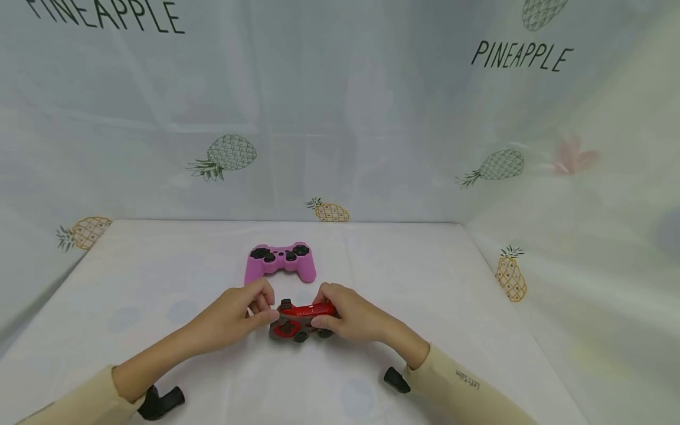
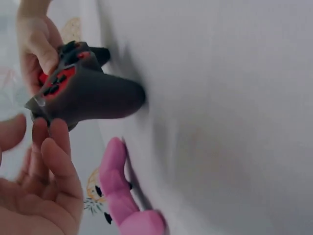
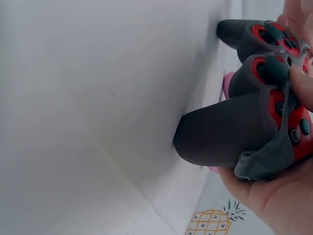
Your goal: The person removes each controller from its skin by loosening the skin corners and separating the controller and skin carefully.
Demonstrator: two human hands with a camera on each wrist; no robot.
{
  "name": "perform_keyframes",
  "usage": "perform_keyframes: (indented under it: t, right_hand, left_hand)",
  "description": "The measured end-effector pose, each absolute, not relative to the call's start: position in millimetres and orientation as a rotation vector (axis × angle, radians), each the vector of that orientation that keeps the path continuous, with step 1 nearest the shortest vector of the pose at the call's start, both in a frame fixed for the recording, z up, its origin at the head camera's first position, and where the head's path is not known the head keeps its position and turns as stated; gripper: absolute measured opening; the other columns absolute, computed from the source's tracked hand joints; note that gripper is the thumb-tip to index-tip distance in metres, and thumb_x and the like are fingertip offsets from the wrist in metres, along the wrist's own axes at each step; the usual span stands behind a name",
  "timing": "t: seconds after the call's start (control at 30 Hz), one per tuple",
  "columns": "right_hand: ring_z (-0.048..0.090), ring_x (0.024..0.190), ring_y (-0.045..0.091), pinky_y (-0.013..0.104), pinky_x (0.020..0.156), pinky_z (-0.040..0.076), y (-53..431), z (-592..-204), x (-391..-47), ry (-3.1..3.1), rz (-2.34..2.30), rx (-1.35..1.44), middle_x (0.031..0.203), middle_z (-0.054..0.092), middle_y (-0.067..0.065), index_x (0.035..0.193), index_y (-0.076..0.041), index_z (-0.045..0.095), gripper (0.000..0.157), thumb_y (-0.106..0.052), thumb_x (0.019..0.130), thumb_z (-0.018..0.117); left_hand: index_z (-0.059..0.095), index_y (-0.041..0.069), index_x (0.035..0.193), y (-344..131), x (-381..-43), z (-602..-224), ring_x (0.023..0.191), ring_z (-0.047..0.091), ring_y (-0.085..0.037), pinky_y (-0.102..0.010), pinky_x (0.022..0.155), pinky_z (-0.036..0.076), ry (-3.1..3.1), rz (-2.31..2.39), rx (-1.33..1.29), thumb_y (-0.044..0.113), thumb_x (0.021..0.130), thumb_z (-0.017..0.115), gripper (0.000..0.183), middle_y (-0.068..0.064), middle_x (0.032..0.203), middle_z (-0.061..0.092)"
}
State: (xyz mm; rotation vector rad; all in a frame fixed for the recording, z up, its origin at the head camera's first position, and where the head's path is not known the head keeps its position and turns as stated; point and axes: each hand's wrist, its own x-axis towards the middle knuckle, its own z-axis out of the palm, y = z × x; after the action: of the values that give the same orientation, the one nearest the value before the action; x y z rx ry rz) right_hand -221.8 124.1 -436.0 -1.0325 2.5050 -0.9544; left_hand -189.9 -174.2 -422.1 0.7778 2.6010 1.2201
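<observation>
I see a flap [image 3: 264, 159] lower right, right-wrist view only. One pink controller [image 1: 280, 260]; one red controller [image 1: 304, 320], right hand [image 1: 352, 316] gripping; left hand [image 1: 236, 310] released.

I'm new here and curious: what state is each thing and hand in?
Red controller: held tilted, handles down, buttons facing the person.
Grey cover: partly on; red shell exposed along the top.
Pink controller: lying sticks up, not held.
Right hand: gripping the red controller.
Left hand: fingers bent at the controller's other end; whether pinching is unclear.
White cloth: spread out, lightly creased.
</observation>
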Motion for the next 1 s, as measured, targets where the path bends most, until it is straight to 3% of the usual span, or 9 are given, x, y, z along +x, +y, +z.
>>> perform_keyframes:
  t: [0.2, 0.37, 0.57, 0.87, 1.0]
  right_hand:
    - [0.056, 0.089, 0.007, 0.024, 0.076, 0.049, 126, -436, -216, 2.520, -0.960, -1.011, 0.102, 0.062, -0.008, 0.110, -0.017, 0.059, 0.022, -0.026, 0.100, 0.076]
    - [0.055, 0.087, 0.008, 0.025, 0.075, 0.049, 126, -437, -215, 2.539, -0.981, -1.006, 0.102, 0.063, -0.006, 0.110, -0.015, 0.058, 0.022, -0.024, 0.101, 0.076]
    - [0.056, 0.086, 0.009, 0.025, 0.073, 0.050, 124, -439, -213, 2.582, -0.979, -0.967, 0.100, 0.063, -0.005, 0.110, -0.014, 0.059, 0.022, -0.022, 0.100, 0.077]
    - [0.055, 0.086, 0.011, 0.027, 0.073, 0.049, 122, -440, -218, 2.605, -0.952, -0.984, 0.097, 0.062, -0.005, 0.110, -0.013, 0.059, 0.022, -0.026, 0.101, 0.075]
    - [0.055, 0.086, 0.010, 0.027, 0.073, 0.049, 119, -440, -220, 2.578, -0.969, -0.998, 0.098, 0.062, -0.006, 0.111, -0.013, 0.059, 0.023, -0.027, 0.101, 0.075]
  left_hand:
    - [0.063, 0.007, 0.096, -165, -187, -421, 0.066, 0.056, -0.019, -0.027, 0.053, 0.040, 2.376, 1.309, 0.273, 0.054, 0.107, 0.057, 0.049, -0.002, 0.077, 0.066]
    - [0.067, 0.010, 0.082, -152, -186, -422, 0.061, 0.057, -0.016, -0.028, 0.055, 0.038, 2.407, 1.207, 0.236, 0.065, 0.102, 0.059, 0.059, -0.001, 0.070, 0.067]
    - [0.064, 0.012, 0.070, -145, -192, -419, 0.055, 0.039, -0.014, -0.026, 0.051, 0.025, 2.537, 1.164, 0.330, 0.060, 0.100, 0.065, 0.057, -0.003, 0.063, 0.065]
    - [0.065, 0.008, 0.083, -150, -198, -421, 0.061, 0.046, -0.014, -0.024, 0.054, 0.032, 2.346, 1.380, 0.271, 0.045, 0.101, 0.072, 0.041, -0.004, 0.070, 0.065]
    - [0.061, 0.005, 0.087, -157, -198, -434, 0.062, 0.041, -0.014, -0.025, 0.055, 0.030, 2.230, 1.516, 0.287, 0.041, 0.103, 0.070, 0.041, -0.004, 0.070, 0.061]
